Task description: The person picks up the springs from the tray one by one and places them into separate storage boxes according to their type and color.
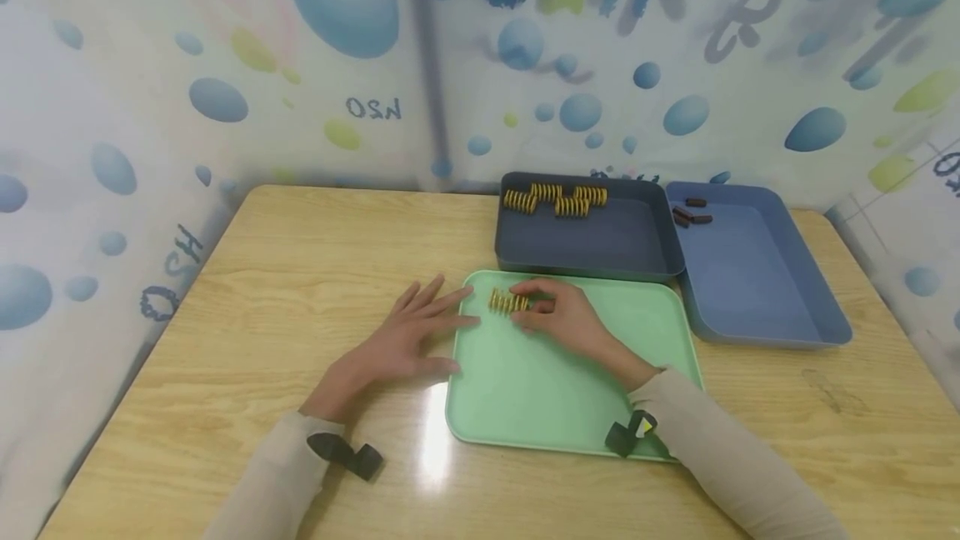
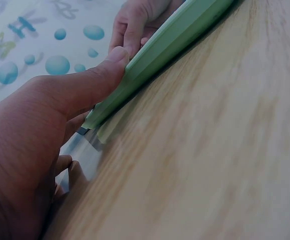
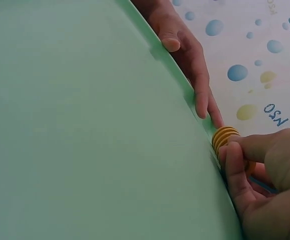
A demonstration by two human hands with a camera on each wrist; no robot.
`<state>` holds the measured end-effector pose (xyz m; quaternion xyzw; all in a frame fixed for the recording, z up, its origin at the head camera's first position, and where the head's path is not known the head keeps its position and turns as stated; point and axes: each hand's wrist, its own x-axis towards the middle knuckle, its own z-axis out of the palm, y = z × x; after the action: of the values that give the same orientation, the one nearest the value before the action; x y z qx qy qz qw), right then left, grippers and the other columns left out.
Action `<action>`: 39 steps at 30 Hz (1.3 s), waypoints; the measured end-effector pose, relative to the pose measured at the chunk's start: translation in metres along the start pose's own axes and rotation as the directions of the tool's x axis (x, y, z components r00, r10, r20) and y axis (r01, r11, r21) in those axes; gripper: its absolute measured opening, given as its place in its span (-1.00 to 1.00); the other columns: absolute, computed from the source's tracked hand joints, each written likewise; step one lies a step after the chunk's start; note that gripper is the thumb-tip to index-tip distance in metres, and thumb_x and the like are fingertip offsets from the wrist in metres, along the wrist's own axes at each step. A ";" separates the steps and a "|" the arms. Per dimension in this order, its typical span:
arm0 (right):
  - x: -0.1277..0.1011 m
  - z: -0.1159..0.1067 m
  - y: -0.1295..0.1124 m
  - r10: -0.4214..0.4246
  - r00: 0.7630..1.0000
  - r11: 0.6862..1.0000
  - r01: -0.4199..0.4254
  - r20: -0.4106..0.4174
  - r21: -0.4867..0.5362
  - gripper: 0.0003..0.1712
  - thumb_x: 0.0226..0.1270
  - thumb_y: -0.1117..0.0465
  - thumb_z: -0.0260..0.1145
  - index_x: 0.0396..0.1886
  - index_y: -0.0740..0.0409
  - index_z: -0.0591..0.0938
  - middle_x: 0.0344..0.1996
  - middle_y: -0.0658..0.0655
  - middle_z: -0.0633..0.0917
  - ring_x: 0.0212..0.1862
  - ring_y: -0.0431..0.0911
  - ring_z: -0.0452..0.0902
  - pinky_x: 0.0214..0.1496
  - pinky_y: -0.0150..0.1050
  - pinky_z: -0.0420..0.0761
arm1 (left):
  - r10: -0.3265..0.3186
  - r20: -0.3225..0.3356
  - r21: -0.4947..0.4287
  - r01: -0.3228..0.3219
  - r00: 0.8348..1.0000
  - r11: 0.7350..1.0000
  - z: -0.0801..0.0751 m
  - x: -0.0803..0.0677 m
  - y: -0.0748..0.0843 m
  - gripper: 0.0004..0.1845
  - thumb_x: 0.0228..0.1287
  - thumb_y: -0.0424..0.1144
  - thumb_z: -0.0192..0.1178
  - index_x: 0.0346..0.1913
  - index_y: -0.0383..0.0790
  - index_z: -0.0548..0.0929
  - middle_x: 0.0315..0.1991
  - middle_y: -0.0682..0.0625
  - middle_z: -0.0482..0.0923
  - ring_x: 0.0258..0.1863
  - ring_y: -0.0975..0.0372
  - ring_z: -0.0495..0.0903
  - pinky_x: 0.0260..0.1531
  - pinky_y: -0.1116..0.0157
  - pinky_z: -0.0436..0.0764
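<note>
On the green tray (image 1: 570, 373), near its upper left corner, lies a yellow ribbed piece that looks like a coil spring (image 1: 504, 302). My right hand (image 1: 562, 315) pinches its right end between thumb and fingers; the right wrist view shows the yellow rings (image 3: 224, 136) at the fingertips. With fingers spread and fairly straight, my left hand (image 1: 408, 336) reaches the tray's left edge. In the left wrist view its thumb (image 2: 97, 82) lies against the green rim (image 2: 150, 65).
Behind the green tray stands a dark grey tray (image 1: 600, 244) with several similar yellow coils (image 1: 572, 207) at its back left. A blue tray (image 1: 765, 290) to the right holds several small dark brown pieces (image 1: 701, 219). Wooden table (image 1: 315, 273) surrounds them, with a patterned wall behind.
</note>
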<state>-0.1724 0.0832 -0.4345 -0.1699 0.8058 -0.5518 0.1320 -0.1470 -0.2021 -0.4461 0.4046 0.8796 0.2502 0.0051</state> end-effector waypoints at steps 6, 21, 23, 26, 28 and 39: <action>0.001 0.001 0.000 -0.008 1.000 0.998 0.009 0.008 -0.062 -0.59 0.19 0.21 0.43 0.06 0.10 0.64 -0.38 0.03 0.72 -0.47 -0.08 0.64 -0.40 -0.23 0.59 | 0.001 0.001 -0.005 -0.001 1.000 1.000 0.000 0.000 -0.002 -0.32 0.23 0.31 0.09 0.31 0.03 0.47 0.48 -0.04 0.08 0.44 -0.20 -0.18 0.29 -0.25 -0.22; -0.001 0.000 -0.006 -0.003 0.999 0.999 0.004 0.037 -0.034 -0.60 0.21 0.23 0.41 0.07 0.09 0.64 -0.05 0.07 0.68 -0.40 -0.09 0.66 -0.35 -0.19 0.63 | -0.001 0.001 -0.013 0.001 1.000 1.000 0.001 -0.002 -0.001 -0.31 0.23 0.33 0.06 0.32 0.04 0.46 0.49 -0.02 0.04 0.45 -0.18 -0.21 0.31 -0.23 -0.27; -0.002 -0.002 -0.008 -0.012 0.999 0.999 0.014 0.045 -0.033 -0.59 0.21 0.22 0.42 0.08 0.09 0.64 -0.04 0.08 0.68 -0.39 -0.09 0.67 -0.33 -0.18 0.63 | -0.003 0.004 -0.013 0.003 1.000 1.000 0.002 -0.002 -0.002 -0.32 0.22 0.30 0.10 0.32 0.04 0.46 0.49 -0.01 0.04 0.45 -0.17 -0.21 0.31 -0.22 -0.27; -0.003 -0.006 -0.014 -0.022 0.998 0.999 0.024 0.065 -0.035 -0.56 0.22 0.21 0.41 0.12 0.10 0.62 -0.16 0.12 0.71 -0.37 -0.07 0.67 -0.29 -0.15 0.64 | -0.006 0.011 -0.012 0.006 1.000 1.000 0.002 -0.001 -0.002 -0.33 0.21 0.27 0.14 0.32 0.05 0.46 0.49 0.00 0.03 0.46 -0.17 -0.21 0.31 -0.22 -0.27; -0.003 -0.011 -0.018 -0.035 0.996 0.998 0.038 0.080 -0.043 -0.54 0.23 0.18 0.39 0.14 0.09 0.60 -0.20 0.11 0.71 -0.35 -0.06 0.67 -0.28 -0.13 0.64 | -0.008 0.011 -0.013 0.008 1.000 1.000 0.001 -0.001 -0.002 -0.33 0.21 0.27 0.14 0.32 0.05 0.46 0.50 0.01 0.03 0.46 -0.16 -0.22 0.31 -0.22 -0.26; 0.012 -0.047 -0.032 -0.085 0.996 0.993 0.088 0.037 -0.082 -0.57 0.29 0.18 0.34 0.17 0.01 0.58 -0.32 0.24 0.72 -0.32 0.13 0.64 -0.42 -0.02 0.56 | 0.002 -0.001 0.000 -0.002 1.000 1.000 0.000 -0.001 -0.001 -0.32 0.21 0.30 0.12 0.31 0.02 0.47 0.49 0.00 0.05 0.44 -0.20 -0.18 0.30 -0.24 -0.22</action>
<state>-0.1978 0.1073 -0.3878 -0.2194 0.8176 -0.5199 0.1144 -0.1469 -0.2036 -0.4463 0.4055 0.8791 0.2506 0.0043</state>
